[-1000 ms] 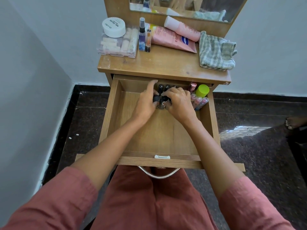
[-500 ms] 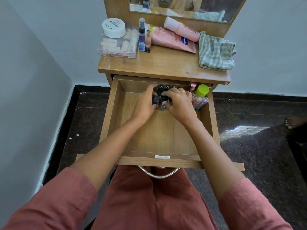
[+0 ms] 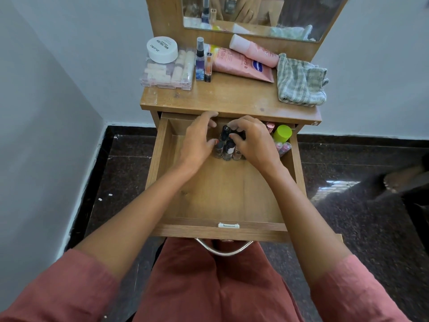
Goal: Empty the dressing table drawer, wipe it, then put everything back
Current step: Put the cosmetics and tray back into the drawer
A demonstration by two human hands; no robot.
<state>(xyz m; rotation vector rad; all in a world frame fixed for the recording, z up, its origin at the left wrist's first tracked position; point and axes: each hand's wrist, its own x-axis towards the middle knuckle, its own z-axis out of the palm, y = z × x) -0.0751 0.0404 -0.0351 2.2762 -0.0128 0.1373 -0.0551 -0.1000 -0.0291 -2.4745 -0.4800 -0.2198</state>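
Dark-capped nail polish bottles (image 3: pixel 226 145) stand clustered at the back of the open drawer (image 3: pixel 220 194), mid-frame. Left hand (image 3: pixel 197 141) cups them loosely; right hand (image 3: pixel 254 140) pinches one cap. Best press them together upright, beside the green-capped bottle (image 3: pixel 282 133).

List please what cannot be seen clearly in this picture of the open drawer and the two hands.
- Head view: how many nail polish bottles stand in the drawer; the left hand and right hand cover part of the cluster.
- Head view: the drawer's back edge, hidden under the tabletop.
- Head view: labels on the pink tubes beside the green cap, too small.
- Head view: the mirror, cut by the top edge.
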